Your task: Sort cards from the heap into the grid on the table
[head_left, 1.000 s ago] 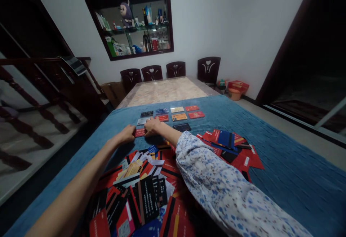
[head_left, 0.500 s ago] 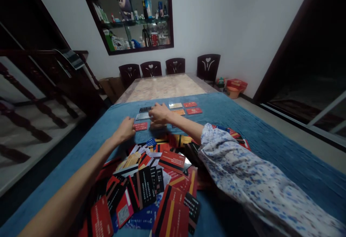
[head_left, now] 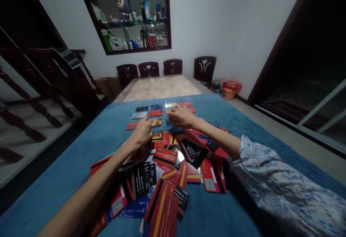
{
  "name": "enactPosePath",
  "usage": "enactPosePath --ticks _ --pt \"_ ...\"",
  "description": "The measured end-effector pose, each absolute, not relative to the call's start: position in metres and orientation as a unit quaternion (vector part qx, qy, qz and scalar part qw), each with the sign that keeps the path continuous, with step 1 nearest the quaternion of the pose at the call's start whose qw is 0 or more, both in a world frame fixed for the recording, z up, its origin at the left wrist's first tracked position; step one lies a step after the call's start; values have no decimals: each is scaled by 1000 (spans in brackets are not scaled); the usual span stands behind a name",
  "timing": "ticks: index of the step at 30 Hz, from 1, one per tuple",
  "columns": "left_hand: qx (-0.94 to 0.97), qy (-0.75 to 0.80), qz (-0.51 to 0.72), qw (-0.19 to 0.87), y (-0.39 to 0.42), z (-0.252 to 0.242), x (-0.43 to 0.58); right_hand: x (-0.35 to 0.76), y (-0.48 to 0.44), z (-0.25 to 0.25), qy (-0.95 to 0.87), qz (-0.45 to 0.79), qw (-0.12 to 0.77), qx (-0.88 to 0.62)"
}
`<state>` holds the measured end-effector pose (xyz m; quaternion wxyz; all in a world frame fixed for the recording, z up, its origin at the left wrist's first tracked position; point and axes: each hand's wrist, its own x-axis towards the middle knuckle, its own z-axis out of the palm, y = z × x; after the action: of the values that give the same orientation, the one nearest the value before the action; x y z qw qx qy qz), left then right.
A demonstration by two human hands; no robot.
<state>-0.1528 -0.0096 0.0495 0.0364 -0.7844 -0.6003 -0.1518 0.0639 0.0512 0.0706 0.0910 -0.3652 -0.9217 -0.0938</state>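
My left hand (head_left: 143, 133) is closed, its curled fingers at the left edge of a gold card (head_left: 156, 122) lying flat on the blue cloth. My right hand (head_left: 181, 116) is closed too, with bent fingertips down among an orange card and a dark blue card (head_left: 169, 123); what they grip is hidden. Cards lie around the hands in rows: a black card (head_left: 142, 109), a blue card (head_left: 156, 106), a pale card (head_left: 139, 115), a red card (head_left: 155, 113) and another red card (head_left: 131, 126) by my left hand. My right hand partly covers the cards on the right.
A loose heap of mostly red and black cards (head_left: 165, 157) spreads between my forearms. Blue cloth (head_left: 216, 114) covers the near table, and bare stone-patterned tabletop (head_left: 162, 85) shows beyond. Several dark chairs (head_left: 205, 67) stand at the far end, with a railing (head_left: 35, 96) to the left.
My left hand has moved right, from the red card to the gold card. My right hand has shifted right, uncovering the blue, red and gold cards in the middle column.
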Motion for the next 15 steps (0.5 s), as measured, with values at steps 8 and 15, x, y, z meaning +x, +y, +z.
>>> enactPosePath --ticks 8,15 --pt "-811 -558 -171 20 -17 39 -108 120 35 55 -910 -93 107 -389" --pt "-829 -543 -136 -5 -31 43 -61 182 31 33 -893 -82 108 -429"
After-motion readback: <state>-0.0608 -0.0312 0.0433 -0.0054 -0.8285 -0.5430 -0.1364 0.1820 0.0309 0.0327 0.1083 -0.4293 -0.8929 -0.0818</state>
